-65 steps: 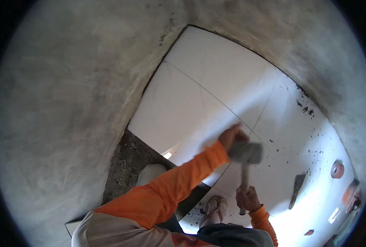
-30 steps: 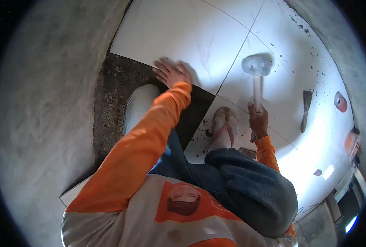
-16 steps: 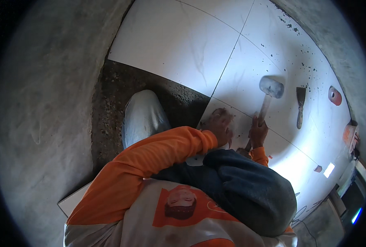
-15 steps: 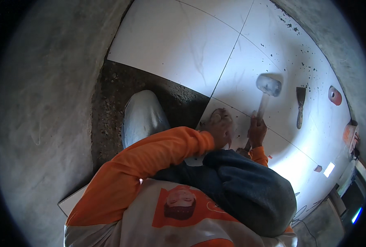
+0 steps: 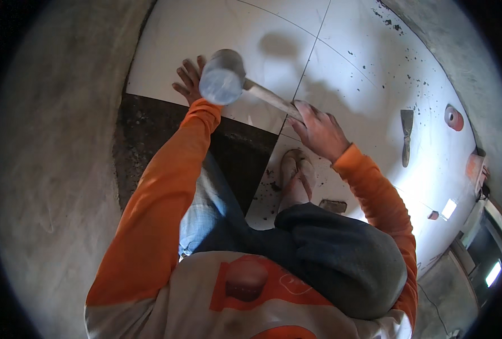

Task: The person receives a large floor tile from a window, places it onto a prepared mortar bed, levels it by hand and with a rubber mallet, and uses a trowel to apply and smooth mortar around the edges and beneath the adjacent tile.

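Note:
My right hand (image 5: 321, 131) grips the wooden handle of a mallet (image 5: 221, 79) with a thick pale and dark head. The mallet is held up over the floor and points left, its head overlapping part of my left hand in the picture. My left hand (image 5: 190, 83) lies with fingers spread on a large white floor tile (image 5: 166, 48), close to its near edge. A shadow of the mallet head falls on the tile beyond it. On the near side of that edge is a dark, rough patch of untiled floor (image 5: 143, 127).
A scraper (image 5: 407, 138) lies on the tiles at the right, with a reddish spool (image 5: 453, 118) beyond it. An orange bucket (image 5: 476, 168) stands farther right. Near my foot (image 5: 296, 172) lies a small brown block (image 5: 333, 206). A grey wall (image 5: 47, 141) runs along the left.
My left hand has gone from beside my foot out to the far left tile. My right hand has lifted the mallet and swung it leftward from the tiles on the right.

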The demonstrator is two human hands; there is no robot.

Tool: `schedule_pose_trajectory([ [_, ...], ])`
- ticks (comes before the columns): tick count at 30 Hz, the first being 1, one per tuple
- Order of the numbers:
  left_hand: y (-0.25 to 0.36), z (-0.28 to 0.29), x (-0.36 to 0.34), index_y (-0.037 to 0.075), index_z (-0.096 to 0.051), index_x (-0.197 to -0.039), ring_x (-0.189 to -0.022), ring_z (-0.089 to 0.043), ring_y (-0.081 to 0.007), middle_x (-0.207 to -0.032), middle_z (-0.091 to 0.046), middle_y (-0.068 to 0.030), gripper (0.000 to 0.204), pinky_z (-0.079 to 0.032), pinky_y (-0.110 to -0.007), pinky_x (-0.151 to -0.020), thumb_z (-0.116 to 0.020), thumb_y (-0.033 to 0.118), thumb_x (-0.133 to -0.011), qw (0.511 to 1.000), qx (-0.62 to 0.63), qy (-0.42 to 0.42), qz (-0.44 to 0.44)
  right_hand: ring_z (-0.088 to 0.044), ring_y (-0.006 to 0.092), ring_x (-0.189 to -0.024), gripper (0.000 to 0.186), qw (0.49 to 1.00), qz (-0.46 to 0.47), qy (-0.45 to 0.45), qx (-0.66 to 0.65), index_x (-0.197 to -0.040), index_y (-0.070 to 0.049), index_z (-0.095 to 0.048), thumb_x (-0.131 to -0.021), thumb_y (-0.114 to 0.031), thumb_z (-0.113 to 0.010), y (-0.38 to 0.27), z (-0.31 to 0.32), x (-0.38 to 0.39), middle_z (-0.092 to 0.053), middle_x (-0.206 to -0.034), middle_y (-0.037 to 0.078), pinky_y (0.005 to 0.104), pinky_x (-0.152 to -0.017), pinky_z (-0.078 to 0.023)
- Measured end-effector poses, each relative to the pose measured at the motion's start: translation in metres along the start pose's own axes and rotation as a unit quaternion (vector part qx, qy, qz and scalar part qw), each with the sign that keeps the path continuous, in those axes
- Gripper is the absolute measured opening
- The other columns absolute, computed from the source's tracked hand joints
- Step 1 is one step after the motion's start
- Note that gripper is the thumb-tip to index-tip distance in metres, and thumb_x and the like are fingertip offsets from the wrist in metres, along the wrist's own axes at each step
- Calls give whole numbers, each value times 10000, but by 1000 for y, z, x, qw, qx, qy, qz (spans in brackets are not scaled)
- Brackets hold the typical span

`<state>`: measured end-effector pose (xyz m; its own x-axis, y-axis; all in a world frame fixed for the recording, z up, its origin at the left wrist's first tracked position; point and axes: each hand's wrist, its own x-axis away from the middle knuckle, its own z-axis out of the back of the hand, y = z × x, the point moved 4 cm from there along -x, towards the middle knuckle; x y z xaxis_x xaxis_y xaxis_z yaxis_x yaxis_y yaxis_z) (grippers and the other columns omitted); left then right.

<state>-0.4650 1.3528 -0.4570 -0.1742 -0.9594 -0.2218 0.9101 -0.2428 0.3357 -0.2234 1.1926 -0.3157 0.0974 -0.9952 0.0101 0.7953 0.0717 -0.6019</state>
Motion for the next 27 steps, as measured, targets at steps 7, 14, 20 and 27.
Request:
schedule_pose_trajectory([
  [7,33,5,-5,158,-275,-1422,-1365,-138,-414,-1482,-180,-188,601,-82,-668,-1028,-268,464,-905,986,-142,-55,60,-602,412,-809,394,985,-142,-92,44,-1066,14,-500,-895,-339,-537,34,9,-11,-622,-846,252,462,-710,-485],
  [14,44,6,-17,148,-221,-1443,-1371,-117,-409,-1499,-148,-180,629,-84,-670,-1027,-326,453,-902,976,-192,-88,57,-589,442,-813,375,982,-187,-6,38,-1020,-23,-461,-897,-374,-505,42,2,-47,-617,-886,246,507,-757,-470],
  [20,67,-12,-53,123,-193,-1447,-1386,-100,-384,-1511,-124,-160,650,-105,-654,-1038,-334,456,-907,971,-206,-98,70,-604,409,-797,346,991,-108,4,80,-1022,-30,-434,-889,-340,-513,58,25,-107,-613,-887,216,464,-679,-501],
  [27,81,-28,-62,131,-157,-1454,-1387,-115,-369,-1513,-108,-156,654,-149,-645,-1035,-350,452,-917,970,-219,-91,56,-608,403,-754,334,980,-106,11,167,-1017,-29,-448,-877,-321,-527,129,33,-169,-614,-862,197,465,-680,-506],
])
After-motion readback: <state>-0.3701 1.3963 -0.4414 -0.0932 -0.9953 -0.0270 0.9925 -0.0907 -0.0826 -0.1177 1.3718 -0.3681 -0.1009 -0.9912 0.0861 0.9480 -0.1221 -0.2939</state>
